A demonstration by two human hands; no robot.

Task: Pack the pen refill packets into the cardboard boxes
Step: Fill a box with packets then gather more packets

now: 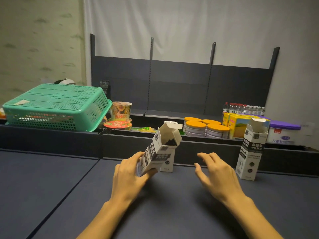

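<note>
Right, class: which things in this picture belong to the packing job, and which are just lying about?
Job:
tilted open box, gripped by the left hand
upright box behind it
open box on the right
right hand, holding nothing

Lying about:
green basket
noodle cups
orange-lidded tins
yellow cartons
water bottles

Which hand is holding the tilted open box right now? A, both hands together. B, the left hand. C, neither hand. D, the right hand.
B: the left hand grips the lower end of the tilted open box, while the right hand hovers open beside it, touching nothing.
</note>
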